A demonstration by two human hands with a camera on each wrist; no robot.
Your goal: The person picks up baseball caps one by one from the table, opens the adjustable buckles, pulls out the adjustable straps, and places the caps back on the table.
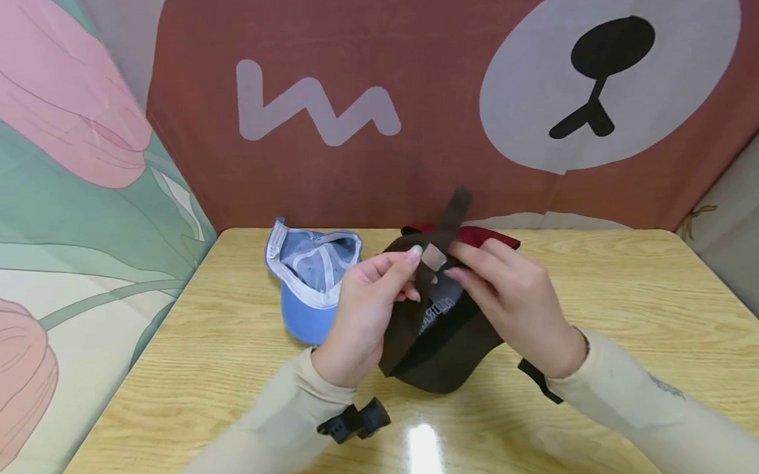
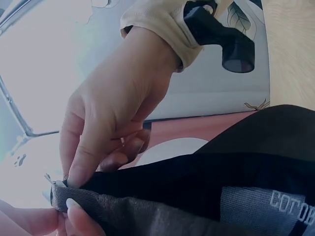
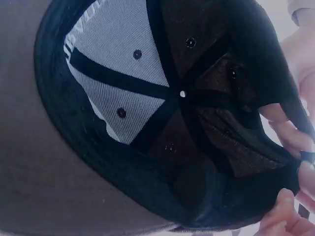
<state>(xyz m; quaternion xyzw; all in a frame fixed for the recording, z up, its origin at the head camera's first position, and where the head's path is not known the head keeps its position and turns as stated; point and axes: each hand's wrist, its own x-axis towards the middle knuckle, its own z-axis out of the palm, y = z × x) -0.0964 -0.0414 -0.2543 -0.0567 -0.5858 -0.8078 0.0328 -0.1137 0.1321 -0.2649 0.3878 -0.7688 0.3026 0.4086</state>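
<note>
Both hands hold a dark brown baseball cap (image 1: 456,369) over the middle of the table, its inside turned toward me. My left hand (image 1: 367,303) pinches the cap's back strap beside a metal buckle (image 1: 433,257), between thumb and fingers. Opposite it, my right hand (image 1: 522,298) pinches the strap on the buckle's other side. The loose strap end (image 1: 454,215) sticks up past the buckle. In the right wrist view the cap's lining (image 3: 113,88) shows grey mesh panels and dark seam tape. Pale lettering (image 2: 290,206) appears inside in the left wrist view.
A blue cap (image 1: 307,322) lies upturned on the wooden table (image 1: 633,329), just left of the brown one. Something red with a dark edge (image 1: 486,236) shows behind the brown cap, mostly hidden. A printed cloth (image 1: 433,127) hangs behind the table's far edge.
</note>
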